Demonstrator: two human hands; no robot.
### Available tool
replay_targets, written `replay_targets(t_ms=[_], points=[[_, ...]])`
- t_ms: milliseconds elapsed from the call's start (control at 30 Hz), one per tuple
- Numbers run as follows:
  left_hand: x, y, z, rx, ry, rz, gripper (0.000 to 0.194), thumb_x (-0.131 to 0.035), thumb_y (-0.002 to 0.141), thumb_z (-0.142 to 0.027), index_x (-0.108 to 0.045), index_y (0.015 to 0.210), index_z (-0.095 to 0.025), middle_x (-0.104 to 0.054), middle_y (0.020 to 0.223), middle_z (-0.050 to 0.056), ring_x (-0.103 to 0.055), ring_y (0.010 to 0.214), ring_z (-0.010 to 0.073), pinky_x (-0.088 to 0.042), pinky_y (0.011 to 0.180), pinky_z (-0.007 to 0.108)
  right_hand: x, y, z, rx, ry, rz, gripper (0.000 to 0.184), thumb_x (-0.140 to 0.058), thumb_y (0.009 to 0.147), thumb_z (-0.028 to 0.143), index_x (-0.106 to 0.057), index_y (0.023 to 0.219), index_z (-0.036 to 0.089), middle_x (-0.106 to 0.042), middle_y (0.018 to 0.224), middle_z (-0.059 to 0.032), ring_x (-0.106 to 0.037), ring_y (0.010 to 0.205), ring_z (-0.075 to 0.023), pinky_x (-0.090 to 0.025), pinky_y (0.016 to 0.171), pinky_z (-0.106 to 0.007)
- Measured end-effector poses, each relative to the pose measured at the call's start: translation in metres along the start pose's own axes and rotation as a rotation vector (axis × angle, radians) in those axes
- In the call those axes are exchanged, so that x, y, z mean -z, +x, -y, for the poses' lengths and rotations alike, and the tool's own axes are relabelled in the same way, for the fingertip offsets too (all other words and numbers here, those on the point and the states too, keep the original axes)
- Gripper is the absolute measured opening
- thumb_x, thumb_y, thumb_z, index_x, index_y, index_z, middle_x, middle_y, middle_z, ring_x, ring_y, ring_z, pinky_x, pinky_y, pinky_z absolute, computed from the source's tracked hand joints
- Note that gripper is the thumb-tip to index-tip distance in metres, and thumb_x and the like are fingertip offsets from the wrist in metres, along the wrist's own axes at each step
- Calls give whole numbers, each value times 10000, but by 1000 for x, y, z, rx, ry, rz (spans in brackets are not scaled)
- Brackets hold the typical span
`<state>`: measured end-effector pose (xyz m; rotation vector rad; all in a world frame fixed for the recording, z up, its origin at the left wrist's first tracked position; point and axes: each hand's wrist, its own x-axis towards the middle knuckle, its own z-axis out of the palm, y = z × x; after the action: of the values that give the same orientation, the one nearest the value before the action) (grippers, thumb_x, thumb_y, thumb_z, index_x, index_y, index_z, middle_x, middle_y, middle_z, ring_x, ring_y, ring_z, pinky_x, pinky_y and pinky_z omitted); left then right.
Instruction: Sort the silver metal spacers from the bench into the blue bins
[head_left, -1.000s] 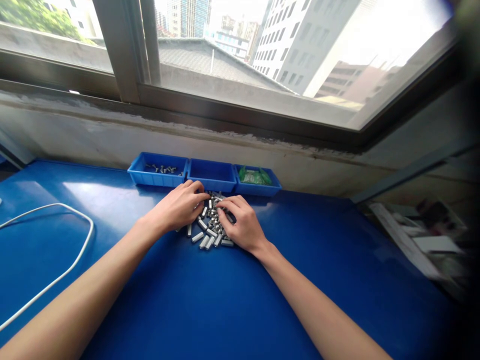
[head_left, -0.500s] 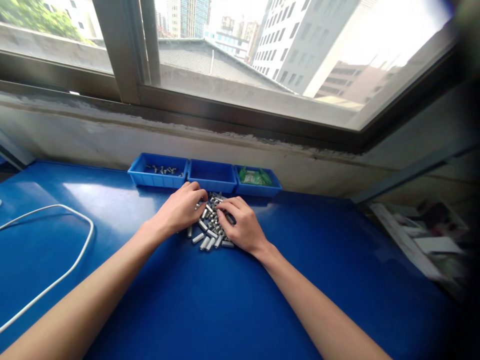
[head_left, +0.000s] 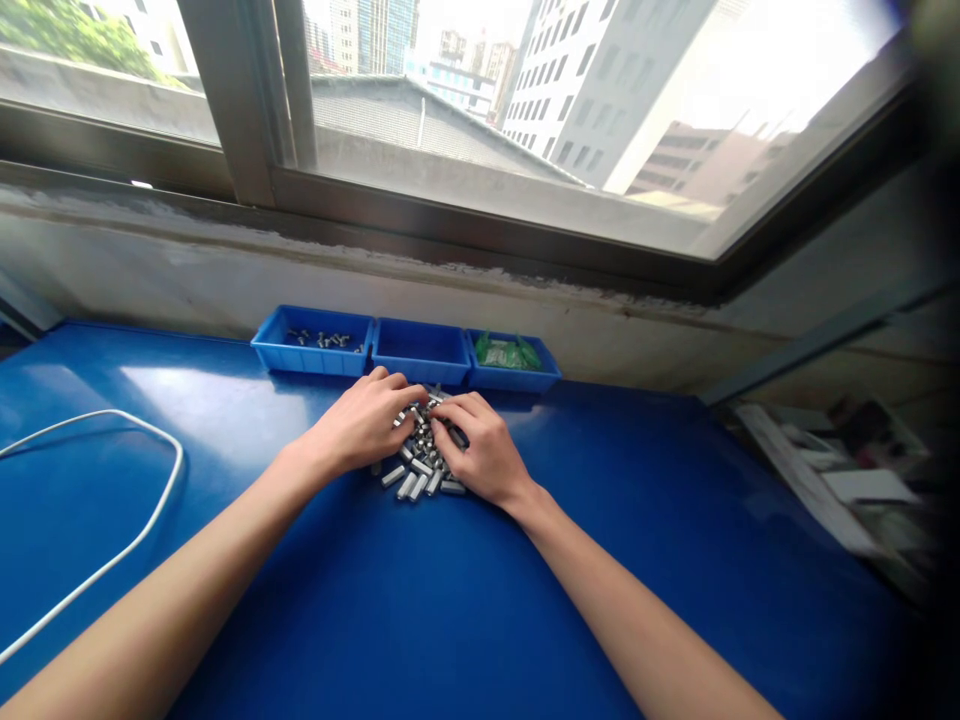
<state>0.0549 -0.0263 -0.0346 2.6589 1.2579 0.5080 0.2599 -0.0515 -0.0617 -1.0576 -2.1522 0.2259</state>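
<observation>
From afar I am seeing the bare, half-curled left hand (head_left: 373, 418) at the pile of silver metal pieces (head_left: 421, 465), which is lying on the glossy blue surface (head_left: 427, 610); the half-curled right hand (head_left: 484, 447) is facing it, perhaps fencing pieces together. Whether either is gripping, I cannot tell.

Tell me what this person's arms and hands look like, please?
The left arm and right arm are bare, with no sleeve in view. Each grip is a human hand: the left grip and the right grip wear no glove. No watch, bracelet, cable or marking shows; some fingers are partly hidden, so I can't rule out a ring.
</observation>
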Motion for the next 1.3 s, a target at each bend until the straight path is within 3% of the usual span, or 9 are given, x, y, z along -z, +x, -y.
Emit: replay_targets(t_ms=[267, 467, 667, 900, 1100, 1300], points=[[4, 0, 1, -30, 125, 32, 252, -498, 943, -213, -709, 1081, -208, -638, 977, 91, -537, 953, 266, -466, 871, 394, 1, 0, 0, 0, -2, -5, 138, -576, 946, 164, -688, 1009, 213, -712, 1042, -79, -630, 988, -237, -548, 903, -423], [1, -1, 3, -36, 155, -13, 276, -513, 945, -250, -689, 1156, -227, -618, 1085, 96, -544, 1009, 266, -467, 911, 396, 0, 0, 0, -2, -2, 1, 139, -571, 949, 167, -687, 1008, 216, -712, 1040, -78, -631, 991, -239, -547, 910, -428], [0, 0, 0, -35, 170, 2, 289, -483, 964, -259, -710, 1133, -200, -646, 1046, 103, -537, 984, 274, -466, 903, 419, 1, 1, 0, 2, -4, -1, 136, -573, 946, 166, -688, 1006, 208, -711, 1041, -81, -633, 990, -238, -547, 908, -425], [2, 2, 3, -47, 120, -18, 219, -486, 950, -206, -698, 994, -172, -670, 961, 96, -556, 984, 265, -477, 906, 396, 0, 0, 0, -2, 3, -1, 141, -575, 946, 166, -689, 1011, 217, -714, 1042, -77, -635, 993, -236, -550, 912, -427], [3, 1, 1, -78, 89, -54, 267, -494, 952, -189, -695, 1128, -175, -681, 1145, 101, -542, 1087, 279, -469, 987, 422, 0, 0, 0, 0, 2, 7, 142, -574, 946, 166, -690, 1010, 217, -715, 1050, -78, -635, 997, -239, -551, 909, -425], [2, 2, 6, -63, 57, -28, 300, -478, 955, -143, -719, 1133, -160, -738, 1026, 95, -556, 1072, 290, -486, 953, 422, 0, 0, -1, -8, 7, 6, 144, -573, 950, 172, -693, 1017, 213, -715, 1051, -78, -634, 995, -237, -547, 915, -427]])
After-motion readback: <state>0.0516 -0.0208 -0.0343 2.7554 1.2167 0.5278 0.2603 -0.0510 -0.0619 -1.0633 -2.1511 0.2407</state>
